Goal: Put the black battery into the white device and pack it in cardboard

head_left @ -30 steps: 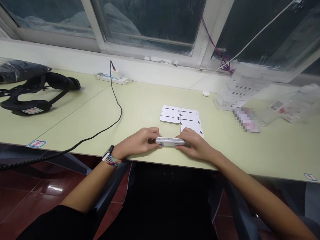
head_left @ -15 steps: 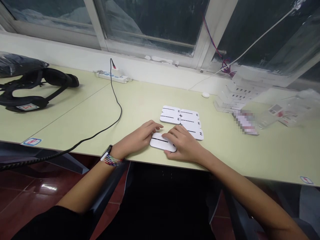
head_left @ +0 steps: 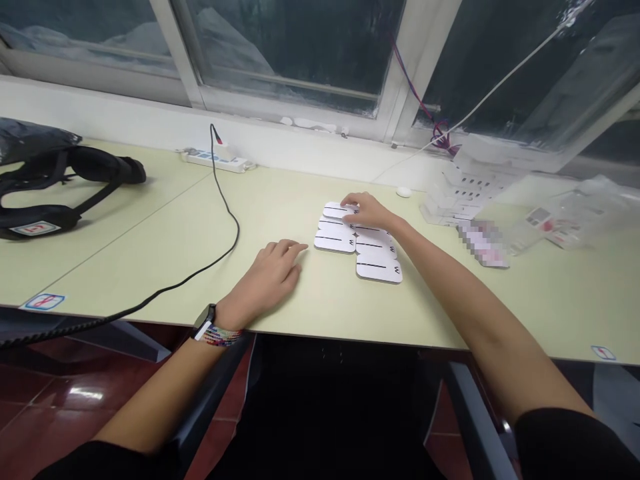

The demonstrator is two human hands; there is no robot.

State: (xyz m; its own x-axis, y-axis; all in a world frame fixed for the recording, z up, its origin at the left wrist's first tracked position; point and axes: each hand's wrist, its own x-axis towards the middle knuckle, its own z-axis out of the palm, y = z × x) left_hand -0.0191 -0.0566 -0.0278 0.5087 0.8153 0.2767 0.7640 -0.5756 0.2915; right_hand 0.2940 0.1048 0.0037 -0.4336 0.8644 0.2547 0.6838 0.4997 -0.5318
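White round-cornered cards, each marked with a black line and a letter W, lie in two columns on the pale table. My right hand (head_left: 369, 211) is at the far end of the group, its thumb and fingers closed on the right end of the farthest white card (head_left: 334, 210). That card is at the head of the left column, beyond the other left-column cards (head_left: 334, 241). The right-column cards (head_left: 375, 268) reach nearer to me, partly hidden by my right hand. My left hand (head_left: 267, 272) rests open on the table, left of the cards, holding nothing.
A black cable (head_left: 231, 223) runs across the table from a power strip (head_left: 217, 160). A black headset (head_left: 65, 190) lies at the left. White boxes (head_left: 463, 183), a small white round object (head_left: 403, 192) and clear plastic packaging (head_left: 565, 213) stand toward the right.
My right hand has carried the near card away from me to the far end of the left column. My left hand has come off that card and moved left.
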